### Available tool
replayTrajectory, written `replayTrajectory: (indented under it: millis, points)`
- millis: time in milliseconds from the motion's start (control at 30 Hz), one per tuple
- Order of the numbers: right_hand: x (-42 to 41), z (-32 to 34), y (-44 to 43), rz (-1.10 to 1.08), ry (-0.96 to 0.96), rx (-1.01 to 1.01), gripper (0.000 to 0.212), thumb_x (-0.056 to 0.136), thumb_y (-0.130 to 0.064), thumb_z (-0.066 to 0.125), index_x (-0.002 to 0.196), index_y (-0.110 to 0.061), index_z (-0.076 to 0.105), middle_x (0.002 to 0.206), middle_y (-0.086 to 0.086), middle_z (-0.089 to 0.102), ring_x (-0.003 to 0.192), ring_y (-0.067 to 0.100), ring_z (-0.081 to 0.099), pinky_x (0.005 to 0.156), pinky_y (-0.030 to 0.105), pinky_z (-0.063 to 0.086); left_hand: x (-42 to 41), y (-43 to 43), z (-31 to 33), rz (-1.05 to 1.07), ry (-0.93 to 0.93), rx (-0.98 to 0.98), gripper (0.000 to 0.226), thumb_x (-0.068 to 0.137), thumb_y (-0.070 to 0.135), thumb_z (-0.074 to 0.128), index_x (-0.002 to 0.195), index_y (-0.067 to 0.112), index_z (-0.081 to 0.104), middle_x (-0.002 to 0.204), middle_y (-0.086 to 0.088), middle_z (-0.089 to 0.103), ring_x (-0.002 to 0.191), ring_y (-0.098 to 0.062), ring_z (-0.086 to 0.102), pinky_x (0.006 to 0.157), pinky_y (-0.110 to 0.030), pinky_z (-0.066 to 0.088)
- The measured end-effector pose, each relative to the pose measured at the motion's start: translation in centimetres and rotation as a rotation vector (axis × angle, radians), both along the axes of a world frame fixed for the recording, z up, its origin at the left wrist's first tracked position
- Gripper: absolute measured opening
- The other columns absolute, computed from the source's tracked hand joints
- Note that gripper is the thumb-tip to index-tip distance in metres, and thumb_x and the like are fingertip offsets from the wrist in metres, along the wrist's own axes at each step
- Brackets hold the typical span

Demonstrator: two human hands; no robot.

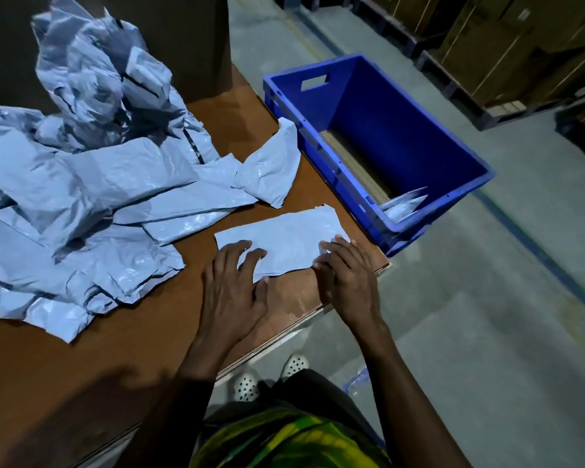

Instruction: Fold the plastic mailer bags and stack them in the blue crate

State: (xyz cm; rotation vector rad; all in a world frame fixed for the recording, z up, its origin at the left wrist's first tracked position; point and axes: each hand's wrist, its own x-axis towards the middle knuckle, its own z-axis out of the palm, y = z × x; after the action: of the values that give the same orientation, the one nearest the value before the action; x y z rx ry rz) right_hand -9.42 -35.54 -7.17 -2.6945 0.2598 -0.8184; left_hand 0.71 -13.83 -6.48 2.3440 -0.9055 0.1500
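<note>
A folded grey mailer bag (286, 236) lies flat near the right corner of the brown table (81, 366). My left hand (232, 288) presses on its near left part with spread fingers. My right hand (347, 276) rests at the bag's right end, and its fingertips pinch the bag's right edge. The blue crate (395, 130) stands on the floor just right of the table. Folded bags (404, 206) lie in its near corner over a cardboard sheet (352, 163).
A big heap of crumpled grey mailer bags (81, 163) covers the table's left and far side. A tall dark box (169, 38) stands behind it. Pallets with cartons (487, 45) line the far right. My feet (271, 376) are below the table edge.
</note>
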Motion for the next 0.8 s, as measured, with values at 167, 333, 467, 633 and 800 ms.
replayTrajectory:
  millis: [167, 333, 467, 633, 800]
  points:
    - [0.7, 0.3, 0.4, -0.003, 0.05, 0.043, 0.021, 0.096, -0.02, 0.074, 0.114, -0.011, 0.071, 0.129, 0.007, 0.07, 0.136, 0.026, 0.055, 0.118, 0.047, 0.036, 1.8, 0.9, -0.4, -0.005, -0.055, -0.166, 0.009, 0.1, 0.011, 0.064, 0.103, 0.004, 0.067, 0.113, -0.013, 0.063, 0.106, -0.03, 0.059, 0.089, -0.046, 0.052]
    - [1.0, -0.3, 0.3, -0.01, 0.047, 0.077, 0.023, 0.096, -0.029, 0.078, 0.113, -0.014, 0.074, 0.129, 0.005, 0.069, 0.133, 0.026, 0.058, 0.109, 0.05, 0.045, 2.5, 1.9, -0.6, -0.046, -0.03, -0.182, 0.018, 0.091, 0.009, 0.079, 0.107, 0.003, 0.074, 0.119, -0.013, 0.066, 0.111, -0.029, 0.062, 0.092, -0.034, 0.05]
    - [1.5, -0.4, 0.3, -0.03, -0.027, 0.052, 0.014, 0.097, -0.019, 0.075, 0.108, -0.01, 0.075, 0.123, 0.008, 0.071, 0.126, 0.027, 0.062, 0.103, 0.051, 0.049, 2.7, 2.0, 0.6, 0.002, -0.068, -0.248, 0.009, 0.092, 0.002, 0.068, 0.094, 0.001, 0.076, 0.11, -0.015, 0.069, 0.107, -0.027, 0.064, 0.093, -0.027, 0.049]
    - [1.4, 0.0, -0.2, 0.003, -0.027, 0.062, 0.016, 0.097, -0.014, 0.073, 0.112, -0.007, 0.075, 0.124, 0.01, 0.072, 0.125, 0.03, 0.063, 0.105, 0.05, 0.05, 3.7, 2.4, 2.2, 0.046, -0.131, -0.307, 0.018, 0.098, 0.004, 0.06, 0.091, -0.003, 0.074, 0.107, -0.017, 0.071, 0.114, -0.025, 0.063, 0.104, -0.017, 0.044]
    - [1.3, 1.9, -0.8, -0.042, -0.107, 0.003, 0.024, 0.099, -0.009, 0.053, 0.107, 0.0, 0.074, 0.115, 0.016, 0.074, 0.12, 0.034, 0.067, 0.106, 0.053, 0.053, 4.1, 2.9, 2.8, 0.038, -0.196, -0.284, 0.013, 0.093, -0.007, 0.063, 0.087, -0.004, 0.074, 0.095, -0.017, 0.066, 0.104, -0.026, 0.062, 0.098, -0.017, 0.043]
